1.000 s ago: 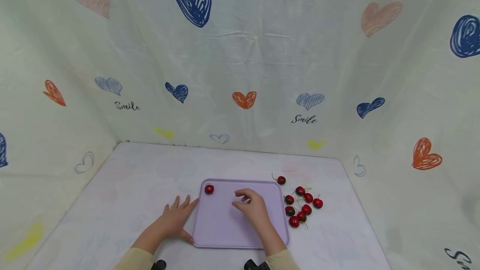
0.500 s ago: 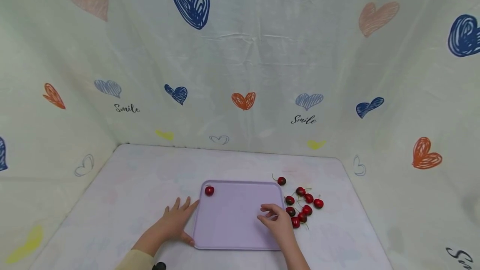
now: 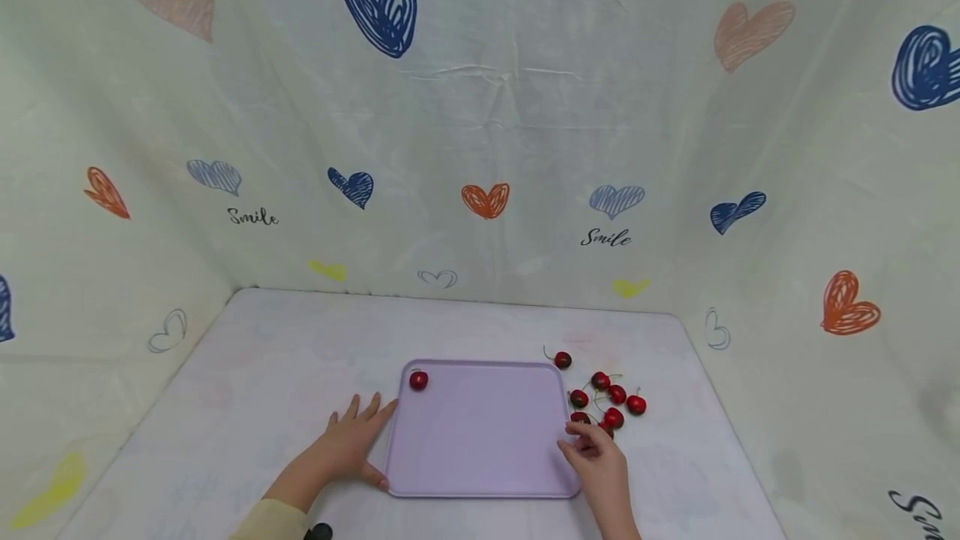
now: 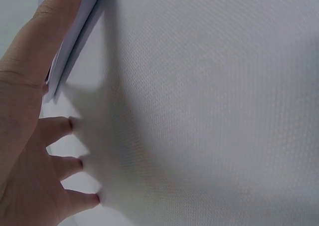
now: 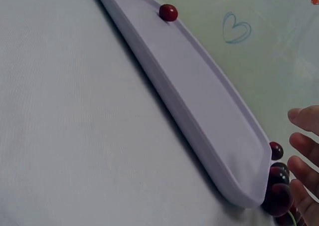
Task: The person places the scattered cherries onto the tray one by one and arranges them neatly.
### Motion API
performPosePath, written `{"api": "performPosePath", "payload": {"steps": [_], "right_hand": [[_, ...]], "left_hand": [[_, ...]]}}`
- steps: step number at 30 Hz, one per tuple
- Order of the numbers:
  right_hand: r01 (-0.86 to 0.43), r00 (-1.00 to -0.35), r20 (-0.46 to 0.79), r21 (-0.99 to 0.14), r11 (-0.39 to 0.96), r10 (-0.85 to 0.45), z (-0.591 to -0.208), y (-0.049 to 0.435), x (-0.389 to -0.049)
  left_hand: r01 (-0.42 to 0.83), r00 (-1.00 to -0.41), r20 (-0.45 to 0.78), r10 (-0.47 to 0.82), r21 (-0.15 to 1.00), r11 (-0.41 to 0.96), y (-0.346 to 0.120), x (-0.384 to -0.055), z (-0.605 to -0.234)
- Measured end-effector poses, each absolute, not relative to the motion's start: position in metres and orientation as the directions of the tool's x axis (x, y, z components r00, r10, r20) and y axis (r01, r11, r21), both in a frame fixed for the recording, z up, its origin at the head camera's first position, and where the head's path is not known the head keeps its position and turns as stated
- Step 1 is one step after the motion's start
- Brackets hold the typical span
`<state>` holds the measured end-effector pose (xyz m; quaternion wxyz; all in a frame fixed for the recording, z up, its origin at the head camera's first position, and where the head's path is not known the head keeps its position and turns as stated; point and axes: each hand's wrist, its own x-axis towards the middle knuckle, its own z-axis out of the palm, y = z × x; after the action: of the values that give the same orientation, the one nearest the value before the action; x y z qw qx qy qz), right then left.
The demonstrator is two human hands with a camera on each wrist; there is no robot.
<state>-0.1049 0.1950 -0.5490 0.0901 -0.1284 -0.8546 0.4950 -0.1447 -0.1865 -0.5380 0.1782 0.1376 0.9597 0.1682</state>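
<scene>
A lilac rectangular tray (image 3: 480, 440) lies on the table with one red cherry (image 3: 418, 380) in its far left corner. My left hand (image 3: 341, 450) spreads its fingers along the tray's left side, and its thumb touches the near left corner. Over the tray's right edge hovers my right hand (image 3: 600, 469), fingers loosely bent and thumb apart, holding nothing. Just beyond its fingertips is a cluster of several stemmed cherries (image 3: 613, 417); the hand hides the nearest ones in the head view. In the right wrist view, dark cherries (image 5: 277, 198) lie between the tray's corner and the fingers (image 5: 301, 167).
A single cherry (image 3: 562, 360) lies apart, just past the tray's far right corner. The table (image 3: 300, 357) has a white cover. A pale curtain (image 3: 480, 107) printed with hearts and the word "Smile" hangs behind it and at both sides.
My right hand has moved from above the middle of the tray rightward to its right edge, beside the cherries. The left hand, the tray and the cherry in it have stayed put.
</scene>
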Motion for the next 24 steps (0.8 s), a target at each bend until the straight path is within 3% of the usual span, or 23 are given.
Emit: {"api": "performPosePath", "payload": {"steps": [24], "right_hand": [[0.277, -0.924, -0.036, -0.751, 0.600, 0.380, -0.563, 0.227, -0.110]], "left_hand": [[0.209, -0.902, -0.281, 0.328, 0.380, 0.901, -0.188, -0.145, -0.539]]}}
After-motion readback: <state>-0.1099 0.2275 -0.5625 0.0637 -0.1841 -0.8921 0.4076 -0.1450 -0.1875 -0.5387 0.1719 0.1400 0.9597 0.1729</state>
